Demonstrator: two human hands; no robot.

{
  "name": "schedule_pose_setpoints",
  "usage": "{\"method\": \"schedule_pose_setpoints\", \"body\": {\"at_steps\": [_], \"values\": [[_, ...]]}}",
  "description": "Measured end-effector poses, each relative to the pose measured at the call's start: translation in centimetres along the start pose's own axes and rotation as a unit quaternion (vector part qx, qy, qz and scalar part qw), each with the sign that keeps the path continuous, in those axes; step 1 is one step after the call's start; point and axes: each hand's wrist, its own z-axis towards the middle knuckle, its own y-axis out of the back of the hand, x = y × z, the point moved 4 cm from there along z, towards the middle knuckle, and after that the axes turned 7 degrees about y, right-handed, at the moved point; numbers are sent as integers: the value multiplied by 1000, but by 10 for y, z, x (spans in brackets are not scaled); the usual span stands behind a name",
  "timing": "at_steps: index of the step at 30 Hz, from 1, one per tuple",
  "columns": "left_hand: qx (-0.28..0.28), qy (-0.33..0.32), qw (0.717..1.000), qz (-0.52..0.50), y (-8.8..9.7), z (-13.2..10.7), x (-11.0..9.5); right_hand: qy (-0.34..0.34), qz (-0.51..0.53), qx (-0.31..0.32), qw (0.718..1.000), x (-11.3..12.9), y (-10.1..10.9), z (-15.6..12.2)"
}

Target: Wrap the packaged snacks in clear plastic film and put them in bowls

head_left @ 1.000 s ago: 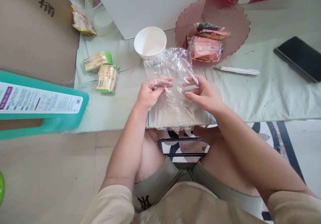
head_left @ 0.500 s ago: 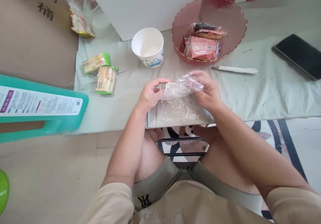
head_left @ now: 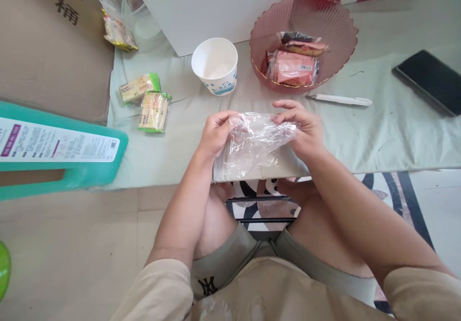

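A crinkled clear plastic bag (head_left: 257,138) hangs stretched between both hands above the near edge of the cloth-covered table. My left hand (head_left: 218,133) is closed on its upper left corner, thumb and fingers pinched together. At the other side my right hand (head_left: 301,128) grips the bag's right edge, with a couple of fingers raised off it. Just beyond the hands stands a white paper cup (head_left: 216,66) with a blue print; no contents show in it. A pink ribbed bowl (head_left: 345,38) with a gold rim holds several wrapped snacks (head_left: 295,66).
Two green-ended snack packs (head_left: 154,112) lie at left, near a teal container (head_left: 97,167) and a cardboard box (head_left: 54,57). A clear tub (head_left: 144,26) stands behind them beside a yellow packet (head_left: 118,33). A white pen (head_left: 340,100) and black phone (head_left: 430,81) lie right.
The plastic bag was bunched up between the hands and now hangs spread open downward. Some right-hand fingers have lifted. The view has shifted slightly.
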Motion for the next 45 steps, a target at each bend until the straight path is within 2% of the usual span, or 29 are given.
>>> {"method": "schedule_pose_setpoints", "body": {"at_steps": [2, 4, 7, 11, 16, 21, 26, 31, 34, 37, 42, 45], "values": [[30, 3, 1000, -9, -3, -1, -1, -9, 6, -4, 1000, -1, 0, 1], [51, -25, 998, -5, -6, -4, -5, -14, 13, 8, 1000, -2, -2, 1], [46, -46, 998, -1, -8, -7, -9, -13, 23, 38, 999, -3, -4, 0], [20, 4, 999, -33, -5, -5, -9, -35, 38, 45, 998, -4, -4, 0], [55, 80, 993, -73, -7, -6, -8, -70, 101, 22, 992, -8, -5, 1], [43, 81, 992, -82, -10, -8, -9, -73, 142, 21, 987, -11, -6, 1], [42, 63, 991, -112, -2, -5, -10, -62, 150, 11, 987, -9, -1, 0], [67, 45, 991, -104, 4, -2, -10, -143, 161, 3, 977, -14, 2, 0], [81, 41, 992, -91, 0, -3, -12, -192, 205, -13, 960, -19, 2, 1], [92, 54, 990, -89, -5, -6, -13, -231, 203, -21, 951, -22, -2, -1], [87, 55, 992, -77, -4, -5, -13, -275, 193, 72, 939, -14, -16, -9], [81, 50, 991, -99, 3, -2, -13, -279, 192, 71, 938, -12, -15, -9]]}}
